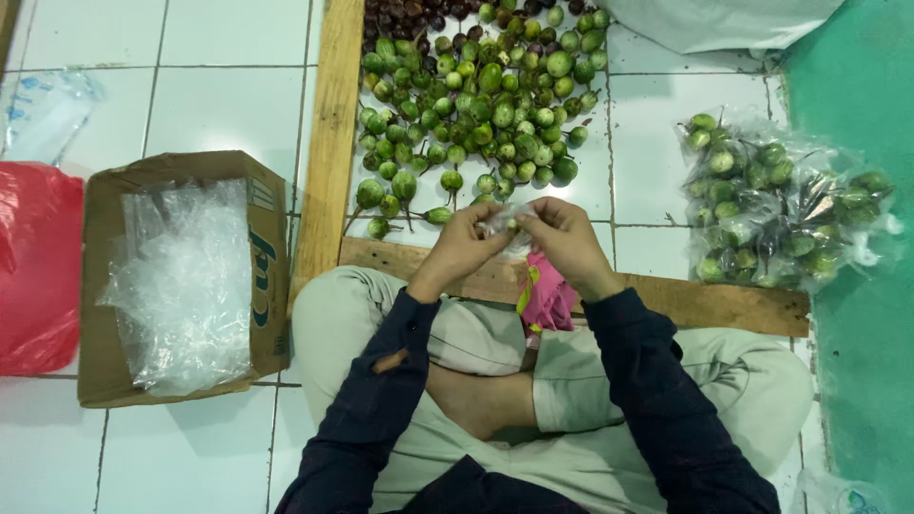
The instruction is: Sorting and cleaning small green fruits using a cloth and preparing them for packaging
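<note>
Nearest the camera, the person sits cross-legged on the white tiled floor [190,105], in pale trousers and dark sleeves. Just above the knees, both hands meet over a wooden plank [705,303]. The left hand [464,246] and the right hand [564,238] are each closed in a pinch on a small clear plastic bag [505,221] held between them, fingertips nearly touching; something small and pale shows inside the bag, though what it is cannot be told. A pink bundle [549,293] hangs just below the right hand, against the plank.

To the left of the knee stands an open cardboard box [95,286] filled with crumpled clear plastic bags [181,281]. A red plastic bag [33,266] lies touching the box's left side.

Beyond the hands, a heap of small round green eggplants [476,105] spreads over the floor inside a wooden frame [328,133], the nearest ones lying just past the fingertips. Darker purple fruits [409,14] sit at the far edge of the heap. To the right, well apart from the heap, packed bags of the same green eggplants [776,200] lie piled beside a green surface [857,95].
</note>
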